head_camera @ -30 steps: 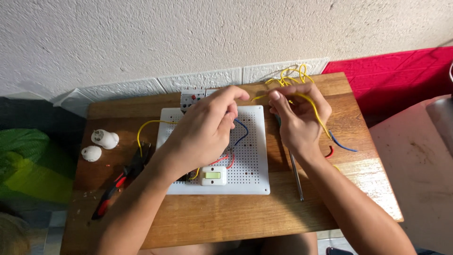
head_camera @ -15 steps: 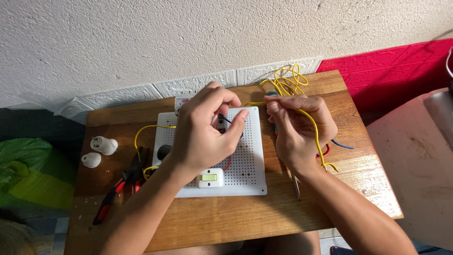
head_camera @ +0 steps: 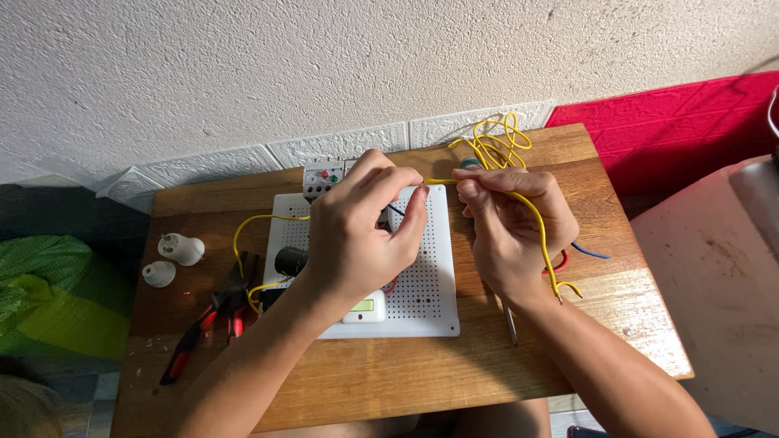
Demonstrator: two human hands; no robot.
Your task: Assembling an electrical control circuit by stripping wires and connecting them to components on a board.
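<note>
Yellow wire [head_camera: 531, 212] is pinched taut between both hands above the white perforated board [head_camera: 426, 284], left hand [head_camera: 357, 235] at nine o'clock, right hand [head_camera: 511, 231] at three; red-handled pliers [head_camera: 203, 324] are left on the desk [head_camera: 389, 381].

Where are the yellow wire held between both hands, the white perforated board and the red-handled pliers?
yellow wire [head_camera: 537, 225]: head view, stretch across the right hand.
white perforated board [head_camera: 426, 288]: head view, bare right part.
red-handled pliers [head_camera: 188, 345]: head view, handle.

Two bare hands, left hand [head_camera: 361, 235] and right hand [head_camera: 515, 231], pinch a yellow wire [head_camera: 542, 235] above a white perforated board [head_camera: 426, 284] on a wooden table [head_camera: 389, 381]; red-handled pliers [head_camera: 207, 320] lie left.
</note>
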